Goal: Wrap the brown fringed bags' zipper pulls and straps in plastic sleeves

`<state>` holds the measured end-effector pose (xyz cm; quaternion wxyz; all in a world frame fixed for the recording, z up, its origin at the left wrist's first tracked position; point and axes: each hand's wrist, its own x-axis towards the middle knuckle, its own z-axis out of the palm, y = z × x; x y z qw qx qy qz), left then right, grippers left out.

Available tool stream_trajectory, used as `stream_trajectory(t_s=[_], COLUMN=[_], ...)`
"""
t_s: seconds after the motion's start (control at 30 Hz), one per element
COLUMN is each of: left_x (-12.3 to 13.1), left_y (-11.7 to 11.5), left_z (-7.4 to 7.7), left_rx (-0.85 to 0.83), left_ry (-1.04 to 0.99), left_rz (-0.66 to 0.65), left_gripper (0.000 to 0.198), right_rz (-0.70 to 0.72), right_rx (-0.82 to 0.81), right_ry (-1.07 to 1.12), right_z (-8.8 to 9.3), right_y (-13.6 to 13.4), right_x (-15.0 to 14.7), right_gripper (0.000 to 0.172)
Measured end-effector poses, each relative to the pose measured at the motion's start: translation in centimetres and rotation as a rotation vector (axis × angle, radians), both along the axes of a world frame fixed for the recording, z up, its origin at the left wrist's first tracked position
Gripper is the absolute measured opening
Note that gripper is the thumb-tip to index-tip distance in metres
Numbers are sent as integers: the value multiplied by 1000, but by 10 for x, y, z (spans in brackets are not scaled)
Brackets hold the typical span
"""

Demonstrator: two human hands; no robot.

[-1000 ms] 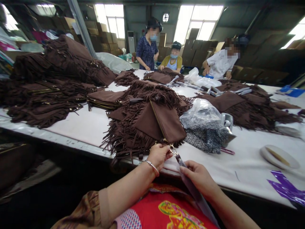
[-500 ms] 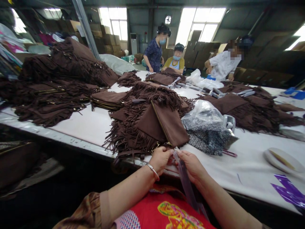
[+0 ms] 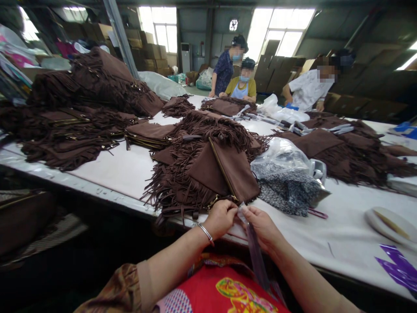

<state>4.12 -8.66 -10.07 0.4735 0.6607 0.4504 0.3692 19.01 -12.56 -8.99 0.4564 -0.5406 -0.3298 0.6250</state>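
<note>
Both of my hands meet at the table's near edge, just below a brown fringed bag (image 3: 239, 169) with a gold zipper. My right hand (image 3: 262, 224) is closed, thumb and fingers pinching the top of a clear plastic sleeve (image 3: 256, 252), which dangles over my red apron. Beside it, my left hand (image 3: 221, 218) has its fingertips pressed together near the sleeve's top; whatever is between them is hidden. Gold clasps (image 3: 213, 202) at the bag's lower corner lie right by the left fingers.
Piles of brown fringed bags (image 3: 97, 82) cover the left of the white table (image 3: 110, 174). To the right are a knitted bundle (image 3: 286, 187) under clear plastic, a tape roll (image 3: 389, 226) and purple film (image 3: 399, 265). Several people work across the table.
My hands keep their pinch with hardly any movement. The view has shifted slightly. Across the table, the standing person in dark blue is now closer to the seated one.
</note>
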Motion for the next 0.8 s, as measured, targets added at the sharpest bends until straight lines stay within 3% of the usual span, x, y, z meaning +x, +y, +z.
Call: stream_trajectory(t_s=[0.2, 0.3, 0.4, 0.6, 0.67, 0.8], left_x=[-3, -2, -1, 2, 4, 6], left_y=[2, 0, -2, -3, -3, -3], left_z=[-5, -6, -4, -2, -3, -3], left_rx=[348, 373, 293, -127, -158, -46], left_ry=[236, 288, 243, 82, 83, 107], left_rz=[133, 188, 198, -5, 29, 145], left_gripper=[17, 17, 17, 16, 16, 14], right_rz=[-3, 5, 9, -4, -1, 26], right_rx=[-23, -22, -29, -20, -29, -50], right_ry=[-5, -24, -67, -3, 7, 41], right_z=[-3, -2, -3, -3, -1, 0], right_y=[-7, -9, -9, -7, -7, -8], right_x=[4, 5, 5, 3, 2, 1], right_gripper=[45, 42, 40, 39, 40, 40])
